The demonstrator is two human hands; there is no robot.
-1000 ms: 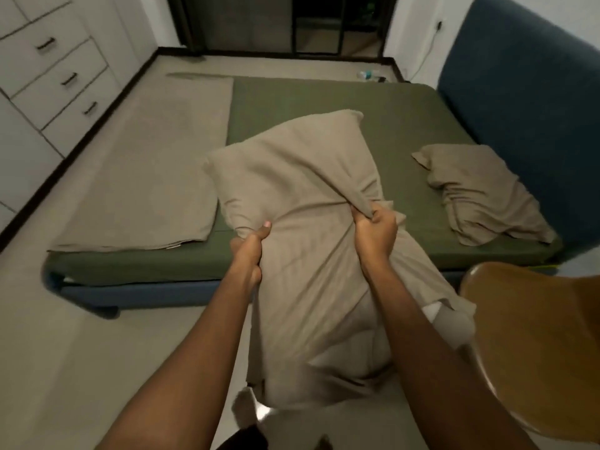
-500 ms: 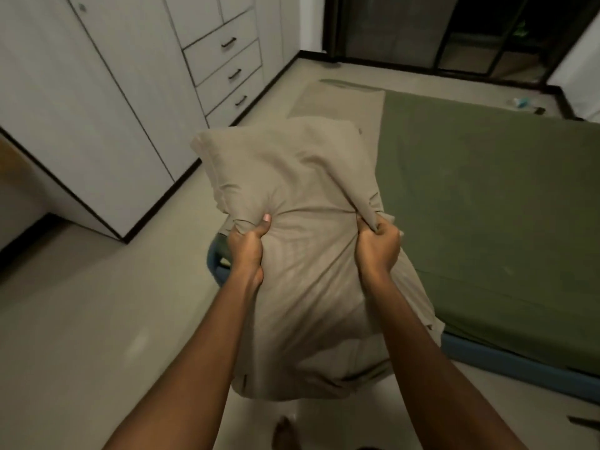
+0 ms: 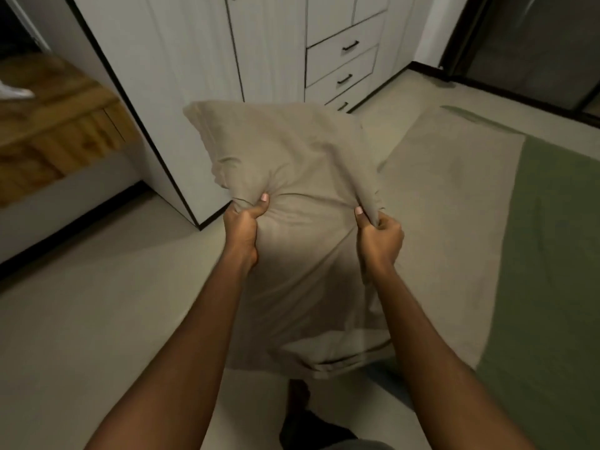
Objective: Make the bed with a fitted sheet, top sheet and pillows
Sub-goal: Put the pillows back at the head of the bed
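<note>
1. My left hand (image 3: pixel 244 230) grips the soft beige cloth pillow (image 3: pixel 292 190), fingers bunched tight in the cloth.
2. My right hand (image 3: pixel 378 240) grips it too.
3. The pillow hangs in the air beside the green bed (image 3: pixel 552 271).

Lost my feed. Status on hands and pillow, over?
Left hand, right hand: both gripping the pillow, held up off the floor. Beige top sheet lies flat on green fitted sheet. Nothing seen in the way.
</note>
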